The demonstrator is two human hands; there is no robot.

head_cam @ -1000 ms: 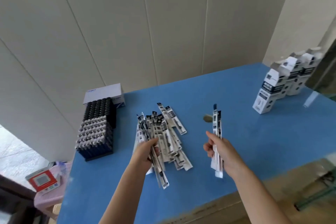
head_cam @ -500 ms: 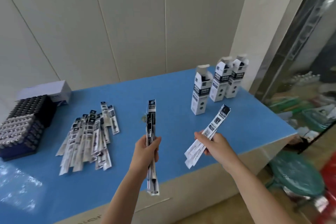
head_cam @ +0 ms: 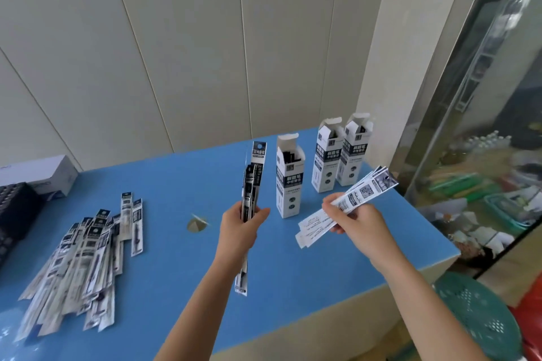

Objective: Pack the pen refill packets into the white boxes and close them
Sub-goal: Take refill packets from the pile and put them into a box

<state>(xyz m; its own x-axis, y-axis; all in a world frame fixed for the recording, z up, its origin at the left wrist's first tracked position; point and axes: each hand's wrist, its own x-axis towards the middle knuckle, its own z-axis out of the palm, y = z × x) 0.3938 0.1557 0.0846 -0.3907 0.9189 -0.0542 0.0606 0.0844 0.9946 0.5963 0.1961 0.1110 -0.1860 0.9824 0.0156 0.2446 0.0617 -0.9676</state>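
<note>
Three white boxes (head_cam: 290,179) stand upright on the blue table (head_cam: 176,243), top flaps open, dark packets visible inside the nearest. Just left of that box, the left hand (head_cam: 240,228) grips a few refill packets (head_cam: 252,184) upright. Right of it, the right hand (head_cam: 357,223) pinches a fanned bundle (head_cam: 352,199), tilted. Well left of the boxes lies a loose pile (head_cam: 79,267) of packets.
</note>
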